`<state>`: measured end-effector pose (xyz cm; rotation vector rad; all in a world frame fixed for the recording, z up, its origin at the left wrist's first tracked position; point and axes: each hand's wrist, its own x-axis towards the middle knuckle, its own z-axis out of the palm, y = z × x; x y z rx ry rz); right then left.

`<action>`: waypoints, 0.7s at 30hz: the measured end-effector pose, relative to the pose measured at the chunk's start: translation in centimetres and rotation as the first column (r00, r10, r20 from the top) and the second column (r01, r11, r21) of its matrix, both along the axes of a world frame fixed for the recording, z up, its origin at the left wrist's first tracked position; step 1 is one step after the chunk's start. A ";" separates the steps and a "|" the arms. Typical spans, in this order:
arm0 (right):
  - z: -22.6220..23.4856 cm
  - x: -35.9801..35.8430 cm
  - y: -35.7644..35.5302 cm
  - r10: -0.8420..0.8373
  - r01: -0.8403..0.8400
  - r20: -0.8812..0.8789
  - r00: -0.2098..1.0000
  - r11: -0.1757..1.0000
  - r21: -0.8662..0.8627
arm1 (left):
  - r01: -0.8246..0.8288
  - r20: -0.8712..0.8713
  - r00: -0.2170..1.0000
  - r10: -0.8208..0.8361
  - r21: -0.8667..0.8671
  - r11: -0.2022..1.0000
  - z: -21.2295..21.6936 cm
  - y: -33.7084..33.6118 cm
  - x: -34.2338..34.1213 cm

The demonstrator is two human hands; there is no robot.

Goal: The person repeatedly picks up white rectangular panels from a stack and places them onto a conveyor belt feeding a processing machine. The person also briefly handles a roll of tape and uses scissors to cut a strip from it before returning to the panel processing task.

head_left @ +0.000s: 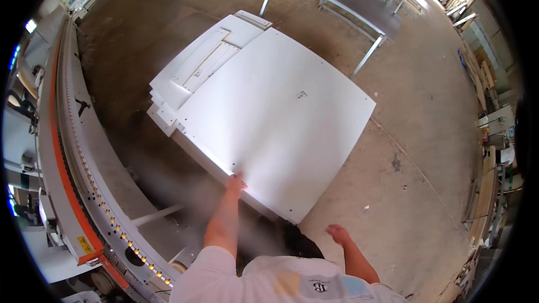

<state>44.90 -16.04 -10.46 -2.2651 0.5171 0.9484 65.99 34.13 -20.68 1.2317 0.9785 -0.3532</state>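
Note:
A stack of flat white panels (281, 109) lies in front of me, with a large panel on top. Small dark holes dot this top panel near its edges, and a small label sits near its middle. My left hand (237, 183) rests on the panel's near left edge, its fingers laid over the surface. Smaller white panels and strips (205, 59) lie along the stack's far left side. Off the stack's near right corner, my right hand (337, 234) hangs over the floor with fingers loosely bent and nothing visible in it.
A long machine with an orange stripe and a row of yellowish rollers (106, 213) curves along the left. Beyond the stack stands a metal-framed table (359, 14). Boards and clutter (485, 185) line the right wall. Concrete floor (415, 134) lies between.

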 end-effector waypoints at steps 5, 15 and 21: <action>-12.7 6.0 -0.6 -0.587 0.589 -0.053 0.808 0.805 0.075 | 0.041 0.037 0.999 -0.040 -0.036 0.998 3.1 -2.9 -3.5; -7.5 9.8 -3.2 -0.786 0.804 0.171 0.594 0.570 -0.172 | 0.303 -0.211 0.909 -0.359 -0.258 0.917 5.6 -11.6 -14.3; -12.3 3.9 -3.1 -0.855 0.876 0.190 0.482 0.475 -0.088 | 0.711 0.050 0.405 -0.913 0.611 0.349 5.7 -1.3 -8.9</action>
